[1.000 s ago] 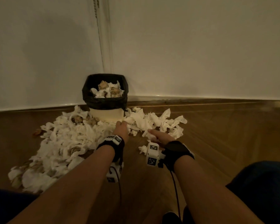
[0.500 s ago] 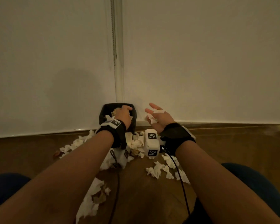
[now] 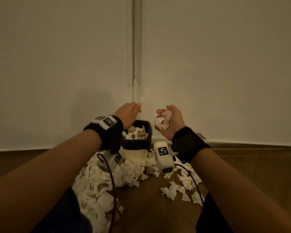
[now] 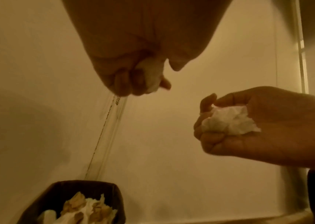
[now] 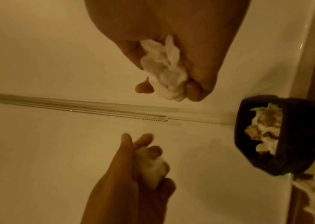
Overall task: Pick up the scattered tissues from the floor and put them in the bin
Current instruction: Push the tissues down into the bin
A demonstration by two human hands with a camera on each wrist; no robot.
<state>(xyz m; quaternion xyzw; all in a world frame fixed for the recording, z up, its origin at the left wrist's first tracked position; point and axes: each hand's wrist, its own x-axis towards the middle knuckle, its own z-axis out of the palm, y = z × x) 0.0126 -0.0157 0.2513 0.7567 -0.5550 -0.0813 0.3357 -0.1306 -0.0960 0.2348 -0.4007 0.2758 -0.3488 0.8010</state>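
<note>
A small bin (image 3: 147, 130) with a black liner stands against the white wall, holding crumpled tissues. Both hands hang in the air above it. My left hand (image 3: 129, 112) is curled round a small white tissue wad (image 4: 151, 75), seen in the left wrist view. My right hand (image 3: 170, 120), up and to the right of the bin, grips a crumpled white tissue (image 3: 161, 122) in its palm, also plain in the right wrist view as the tissue (image 5: 164, 68). Scattered tissues (image 3: 106, 182) cover the wooden floor in front of the bin.
A white wall (image 3: 225, 64) with a hanging bead chain (image 3: 133, 47) rises behind the bin. A smaller patch of tissues (image 3: 180, 189) lies on the floor at the right. My dark-clothed knees (image 3: 213, 216) frame the bottom of the head view.
Both hands have lifted from the floor pile to above the bin, each carrying tissue. The right hand's fingers have curled tighter round its tissue since half a second ago.
</note>
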